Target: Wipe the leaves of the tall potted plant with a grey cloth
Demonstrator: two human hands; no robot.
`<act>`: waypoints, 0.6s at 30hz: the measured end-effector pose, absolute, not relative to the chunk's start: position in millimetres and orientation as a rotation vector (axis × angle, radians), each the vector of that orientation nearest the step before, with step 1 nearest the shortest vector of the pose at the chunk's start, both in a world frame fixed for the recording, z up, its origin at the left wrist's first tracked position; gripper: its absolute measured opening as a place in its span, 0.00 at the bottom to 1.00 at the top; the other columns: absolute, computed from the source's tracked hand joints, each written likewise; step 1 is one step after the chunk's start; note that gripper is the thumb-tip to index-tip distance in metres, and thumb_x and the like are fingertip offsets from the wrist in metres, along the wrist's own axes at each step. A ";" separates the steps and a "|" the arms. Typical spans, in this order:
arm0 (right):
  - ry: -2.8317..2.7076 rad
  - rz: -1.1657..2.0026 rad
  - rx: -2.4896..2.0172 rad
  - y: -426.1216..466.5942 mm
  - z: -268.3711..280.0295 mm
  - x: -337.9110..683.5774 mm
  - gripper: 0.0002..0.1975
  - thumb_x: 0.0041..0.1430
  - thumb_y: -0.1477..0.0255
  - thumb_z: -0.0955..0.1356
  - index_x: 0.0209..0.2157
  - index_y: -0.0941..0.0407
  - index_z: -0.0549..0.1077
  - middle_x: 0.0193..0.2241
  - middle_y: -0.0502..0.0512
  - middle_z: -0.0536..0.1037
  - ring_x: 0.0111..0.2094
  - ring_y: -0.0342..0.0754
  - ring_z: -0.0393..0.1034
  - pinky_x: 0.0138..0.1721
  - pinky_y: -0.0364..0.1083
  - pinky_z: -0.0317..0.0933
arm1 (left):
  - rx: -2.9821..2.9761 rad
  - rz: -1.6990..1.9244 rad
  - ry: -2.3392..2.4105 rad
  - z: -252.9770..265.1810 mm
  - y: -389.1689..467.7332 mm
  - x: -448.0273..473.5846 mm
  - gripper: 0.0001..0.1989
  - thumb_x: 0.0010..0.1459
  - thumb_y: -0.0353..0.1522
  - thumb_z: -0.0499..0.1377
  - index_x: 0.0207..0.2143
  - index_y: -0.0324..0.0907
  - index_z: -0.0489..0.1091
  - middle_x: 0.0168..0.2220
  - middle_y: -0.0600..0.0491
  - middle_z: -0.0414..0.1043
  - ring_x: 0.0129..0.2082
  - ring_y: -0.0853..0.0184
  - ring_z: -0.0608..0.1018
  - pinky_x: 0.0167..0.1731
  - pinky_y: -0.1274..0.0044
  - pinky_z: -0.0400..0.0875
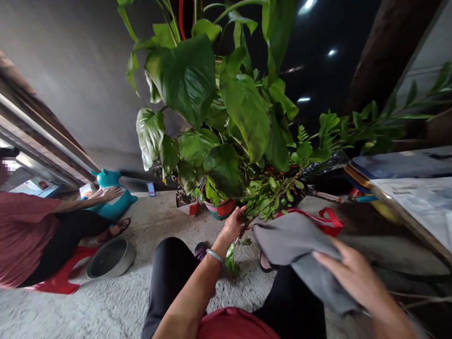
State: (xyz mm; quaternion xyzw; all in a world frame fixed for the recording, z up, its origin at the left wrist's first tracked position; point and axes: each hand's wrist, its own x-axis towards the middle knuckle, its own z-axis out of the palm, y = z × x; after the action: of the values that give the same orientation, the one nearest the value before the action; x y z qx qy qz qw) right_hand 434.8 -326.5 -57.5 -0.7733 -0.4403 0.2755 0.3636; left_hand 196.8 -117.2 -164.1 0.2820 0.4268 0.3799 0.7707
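Note:
My left hand, with a bangle at the wrist, is closed around a leafy plant stem low in front of me. In my right hand is a grey cloth, gripped between thumb and fingers and hanging down toward my knee; this hand is somewhat blurred. The cloth's left edge comes close to the stem; whether they touch I cannot tell. Above both hands spreads a large potted plant with broad green leaves. Its striped red and green pot stands just beyond my left hand.
At the left, a person sits on a red stool, one hand on a teal animal figure. A grey basin and a phone lie on the floor. To the right are a red bag and a paper-covered table.

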 end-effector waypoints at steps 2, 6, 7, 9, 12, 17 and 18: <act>-0.891 0.473 -2.263 -316.0 -43.3 469.4 0.23 0.55 0.61 0.71 0.53 0.52 0.79 0.46 0.71 0.85 0.50 0.68 0.80 0.51 0.60 0.72 | 0.635 0.777 0.945 -162.4 -120.9 199.0 0.27 0.67 0.47 0.57 0.60 0.41 0.77 0.65 0.41 0.73 0.45 0.55 0.82 0.37 0.69 0.76; -1.048 0.320 -2.490 -237.2 -21.1 455.9 0.26 0.69 0.67 0.64 0.62 0.68 0.71 0.58 0.88 0.74 0.62 0.73 0.72 0.56 0.62 0.66 | 0.656 0.724 0.949 -159.1 -129.9 202.9 0.28 0.69 0.46 0.54 0.63 0.41 0.74 0.66 0.41 0.72 0.46 0.56 0.82 0.34 0.72 0.73; -1.159 0.381 -2.436 -219.9 -22.5 436.5 0.25 0.69 0.69 0.64 0.61 0.67 0.72 0.58 0.86 0.75 0.61 0.71 0.72 0.57 0.61 0.65 | 0.660 0.715 0.946 -159.0 -130.7 202.5 0.28 0.69 0.47 0.54 0.63 0.41 0.74 0.65 0.41 0.73 0.46 0.56 0.82 0.34 0.72 0.74; -1.336 0.525 -2.325 -203.7 -35.5 390.6 0.18 0.64 0.74 0.68 0.54 0.61 0.79 0.54 0.76 0.80 0.57 0.66 0.76 0.56 0.57 0.66 | 0.658 0.718 0.946 -160.8 -129.7 199.9 0.29 0.69 0.48 0.54 0.62 0.40 0.75 0.61 0.41 0.76 0.45 0.56 0.82 0.35 0.71 0.75; -1.571 0.736 -2.060 -228.3 -71.3 334.1 0.16 0.59 0.75 0.71 0.49 0.55 0.82 0.52 0.63 0.83 0.55 0.57 0.79 0.58 0.51 0.67 | 0.601 0.811 0.998 -168.4 -123.9 192.8 0.31 0.67 0.50 0.56 0.59 0.37 0.77 0.54 0.40 0.81 0.45 0.55 0.83 0.41 0.69 0.77; -1.557 0.956 -1.835 -299.0 -125.5 316.2 0.20 0.55 0.67 0.69 0.48 0.56 0.82 0.50 0.65 0.85 0.54 0.62 0.81 0.58 0.59 0.72 | 0.542 0.849 1.016 -185.1 -117.2 175.0 0.28 0.63 0.50 0.62 0.55 0.39 0.78 0.56 0.40 0.79 0.46 0.55 0.83 0.49 0.66 0.76; -1.486 0.985 -1.811 -305.4 -131.3 318.8 0.20 0.55 0.65 0.68 0.47 0.56 0.82 0.48 0.65 0.86 0.52 0.64 0.81 0.56 0.60 0.74 | 0.532 0.840 1.043 -187.0 -116.4 170.1 0.27 0.62 0.50 0.62 0.54 0.40 0.78 0.56 0.41 0.79 0.46 0.56 0.83 0.47 0.67 0.76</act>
State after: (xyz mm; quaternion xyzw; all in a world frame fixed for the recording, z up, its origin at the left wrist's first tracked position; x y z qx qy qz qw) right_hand 318.8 -305.4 -131.3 -0.6808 -0.5587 0.3701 0.2955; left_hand 170.1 -116.4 -187.0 0.2435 0.4777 0.3844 0.7515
